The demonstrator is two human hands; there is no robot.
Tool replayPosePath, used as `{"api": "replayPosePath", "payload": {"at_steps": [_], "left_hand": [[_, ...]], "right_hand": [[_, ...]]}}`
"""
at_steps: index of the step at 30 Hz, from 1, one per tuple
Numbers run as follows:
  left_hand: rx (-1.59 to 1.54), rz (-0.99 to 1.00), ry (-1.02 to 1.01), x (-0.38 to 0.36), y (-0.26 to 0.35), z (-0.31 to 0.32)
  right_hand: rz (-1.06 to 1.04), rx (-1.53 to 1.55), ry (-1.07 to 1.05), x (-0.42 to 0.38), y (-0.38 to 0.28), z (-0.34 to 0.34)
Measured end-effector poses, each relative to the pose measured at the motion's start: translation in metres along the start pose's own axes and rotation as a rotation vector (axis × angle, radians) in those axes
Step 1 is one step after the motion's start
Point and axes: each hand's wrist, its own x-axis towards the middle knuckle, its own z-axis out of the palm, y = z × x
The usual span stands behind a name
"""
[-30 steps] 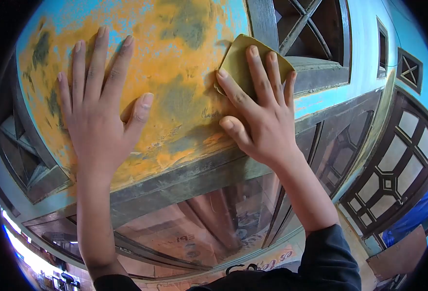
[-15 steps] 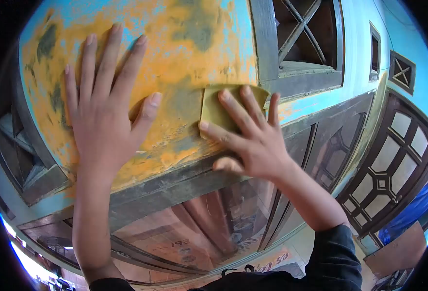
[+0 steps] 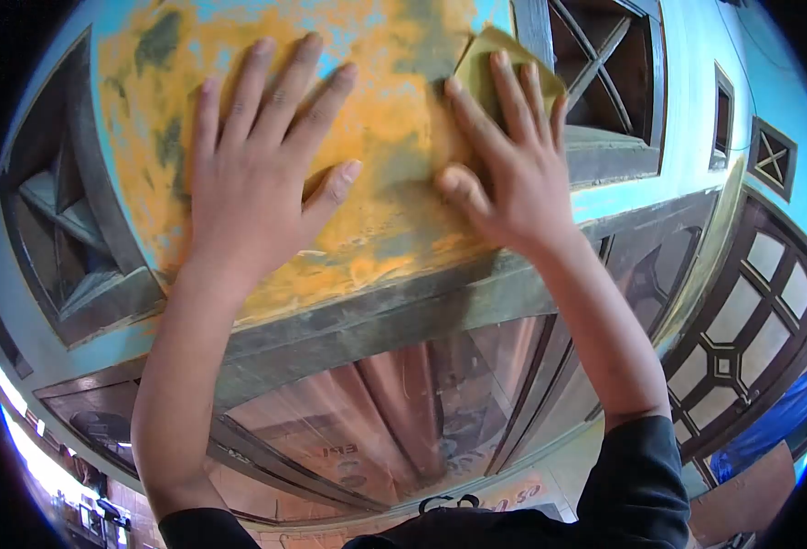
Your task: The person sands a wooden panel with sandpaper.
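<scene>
My left hand (image 3: 255, 178) lies flat on the wall (image 3: 380, 110), its fingers spread and holding nothing. Patches of orange, worn blue and grey mark the wall's surface. Under the fingers of my right hand (image 3: 524, 169) is a yellow-olive sheet of sandpaper (image 3: 481, 66), pressed against the wall beside the right window frame. The sheet's upper edge and left corner show; the fingers cover part of it. My right thumb stays off the sheet, pointing left.
A dark wooden frame with crossed bars (image 3: 595, 69) stands at the right, and another vent frame (image 3: 79, 224) at the left. Below the painted panel runs a grey wooden beam (image 3: 358, 334) above glass panes. A dark panelled door (image 3: 728, 343) is farther right.
My right hand has slid the sandpaper up and to the right, from the panel's lower edge toward the window frame. The view has shifted; my left hand appears still spread on the wall.
</scene>
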Motion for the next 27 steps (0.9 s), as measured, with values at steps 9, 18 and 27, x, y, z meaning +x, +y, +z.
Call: {"api": "replayPosePath", "payload": {"at_steps": [9,18,27], "left_hand": [[0.153,-0.041,0.073,0.010,-0.079,-0.006],[0.222,-0.035,0.166,0.039,-0.128,-0.007],[0.111,-0.172,0.016,0.039,-0.118,-0.024]], "right_hand": [[-0.085,-0.027,-0.060,0.036,-0.003,-0.006],[-0.309,-0.035,0.001,0.102,-0.030,0.002],[-0.537,0.069,-0.075,0.098,-0.060,0.006]]}}
